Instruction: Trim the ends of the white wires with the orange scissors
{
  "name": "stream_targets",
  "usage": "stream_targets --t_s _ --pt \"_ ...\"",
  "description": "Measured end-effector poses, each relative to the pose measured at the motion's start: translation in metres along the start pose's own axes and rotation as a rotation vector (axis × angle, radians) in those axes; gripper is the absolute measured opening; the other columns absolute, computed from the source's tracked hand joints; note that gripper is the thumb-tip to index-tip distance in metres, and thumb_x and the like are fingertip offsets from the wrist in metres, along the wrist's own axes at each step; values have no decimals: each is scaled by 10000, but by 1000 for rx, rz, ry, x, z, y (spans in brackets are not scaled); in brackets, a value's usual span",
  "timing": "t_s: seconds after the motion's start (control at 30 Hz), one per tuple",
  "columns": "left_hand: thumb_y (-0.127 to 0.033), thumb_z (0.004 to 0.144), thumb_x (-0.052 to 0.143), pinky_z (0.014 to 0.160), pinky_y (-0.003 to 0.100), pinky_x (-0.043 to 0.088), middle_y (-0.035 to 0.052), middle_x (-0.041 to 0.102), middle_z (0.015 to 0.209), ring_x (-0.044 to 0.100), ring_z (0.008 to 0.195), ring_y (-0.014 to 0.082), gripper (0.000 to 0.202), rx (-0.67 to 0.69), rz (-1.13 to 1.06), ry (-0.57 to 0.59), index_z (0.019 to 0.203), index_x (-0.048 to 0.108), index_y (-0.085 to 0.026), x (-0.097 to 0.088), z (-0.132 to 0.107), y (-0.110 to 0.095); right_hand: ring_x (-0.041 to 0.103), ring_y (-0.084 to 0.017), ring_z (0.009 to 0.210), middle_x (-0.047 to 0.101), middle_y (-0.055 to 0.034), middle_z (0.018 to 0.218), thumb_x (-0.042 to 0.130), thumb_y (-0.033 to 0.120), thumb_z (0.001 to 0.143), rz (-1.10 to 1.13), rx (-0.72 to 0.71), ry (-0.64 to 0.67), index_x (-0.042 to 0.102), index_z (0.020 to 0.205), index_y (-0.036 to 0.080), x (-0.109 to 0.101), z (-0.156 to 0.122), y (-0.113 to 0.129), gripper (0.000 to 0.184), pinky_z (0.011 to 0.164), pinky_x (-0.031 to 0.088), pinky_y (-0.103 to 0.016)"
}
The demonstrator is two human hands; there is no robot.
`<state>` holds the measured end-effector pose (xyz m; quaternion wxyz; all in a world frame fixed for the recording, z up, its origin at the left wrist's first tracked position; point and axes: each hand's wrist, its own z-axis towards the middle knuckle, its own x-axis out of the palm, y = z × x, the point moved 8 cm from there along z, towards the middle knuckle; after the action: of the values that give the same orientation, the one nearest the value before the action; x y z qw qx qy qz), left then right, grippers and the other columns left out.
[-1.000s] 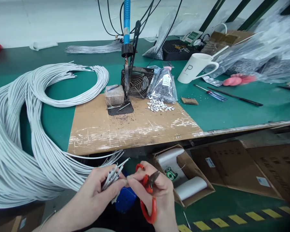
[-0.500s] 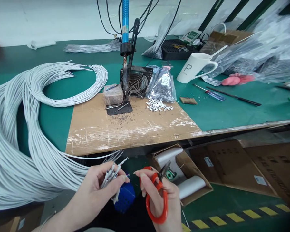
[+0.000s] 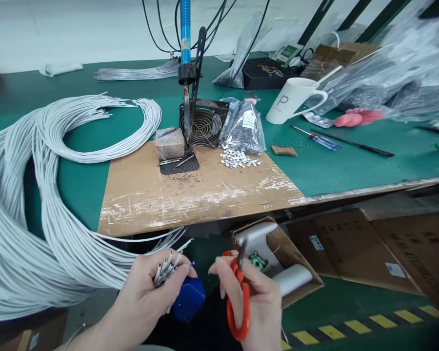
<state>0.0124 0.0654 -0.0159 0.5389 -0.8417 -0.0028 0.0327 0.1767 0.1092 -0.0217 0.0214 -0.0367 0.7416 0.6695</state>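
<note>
My left hand (image 3: 151,290) is closed around a bunch of white cable ends (image 3: 167,264) with bare tips, held below the table's front edge. These cables run back into a big bundle of white cables (image 3: 29,195) coiled over the table's left side. My right hand (image 3: 254,302) grips red-handled scissors (image 3: 237,297), blades pointing up, a short way right of the cable tips and apart from them. A blue object (image 3: 190,298) sits just beneath the two hands.
A cardboard sheet (image 3: 201,192) lies on the green table (image 3: 351,165) with a soldering iron stand (image 3: 186,97), a fan (image 3: 203,124), a bag of parts (image 3: 245,129) and loose metal terminals (image 3: 237,158). A white mug (image 3: 290,102) and screwdrivers (image 3: 318,139) lie right. Open cardboard boxes (image 3: 278,258) sit below.
My right hand has drawn the scissors away from the cable tips to the right and turned them upright. My left hand keeps holding the cable ends.
</note>
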Motion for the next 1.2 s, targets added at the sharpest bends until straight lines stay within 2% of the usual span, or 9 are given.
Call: stream_targets --t_s 0.1,0.23,0.37,0.47,0.57,0.67,0.87,1.2 --pt "-530 1026 513 467 235 232 -77 359 567 299 501 111 405 44 14 14 933 689 -177 -2 -2 -2 373 -114 580 422 35 657 699 437 902 -131 -72 180 480 620 201 8 -1 2 428 522 292 -265" --pt "-392 1014 531 513 242 275 -40 458 630 333 558 119 311 160 117 -20 826 665 -184 -6 -4 -9 377 -120 600 396 38 673 654 356 920 -316 -126 340 378 641 216 14 -4 1 417 537 276 -271" --pt "-322 926 578 492 256 257 -49 429 572 302 519 117 237 161 137 -33 750 649 -182 -4 -3 -9 393 -121 602 405 38 671 616 266 913 -427 -229 428 310 672 227 19 -5 5 392 535 283 -257" --pt "-367 970 558 553 260 319 -16 504 638 386 587 139 297 137 135 10 774 678 -178 -3 -3 -10 395 -111 577 406 43 656 614 231 899 -449 -316 468 293 677 230 22 -6 9 390 508 293 -233" --pt "-412 1017 557 624 254 371 -10 573 703 437 631 141 340 146 79 41 803 706 -193 -7 -4 -12 393 -101 551 415 45 640 613 199 877 -453 -362 481 302 668 229 24 -6 11 375 480 292 -214" --pt "-416 1026 579 649 248 388 -14 625 748 424 607 122 332 132 32 61 819 727 -203 -10 -4 -9 390 -95 538 414 47 628 601 166 853 -442 -378 491 304 661 229 27 -7 13 359 470 297 -203" --pt "-433 1018 610 623 240 379 -18 632 750 347 563 105 313 94 -31 78 864 757 -205 -10 -3 -4 386 -92 532 376 54 609 569 166 889 -451 -440 461 261 670 232 30 -11 23 383 479 292 -208" --pt "-463 1019 608 612 236 384 -2 656 776 336 552 97 354 89 -64 84 841 740 -187 -11 -6 -3 273 -72 486 278 72 574 552 115 847 -430 -536 374 193 670 226 32 -16 13 415 450 211 -224"
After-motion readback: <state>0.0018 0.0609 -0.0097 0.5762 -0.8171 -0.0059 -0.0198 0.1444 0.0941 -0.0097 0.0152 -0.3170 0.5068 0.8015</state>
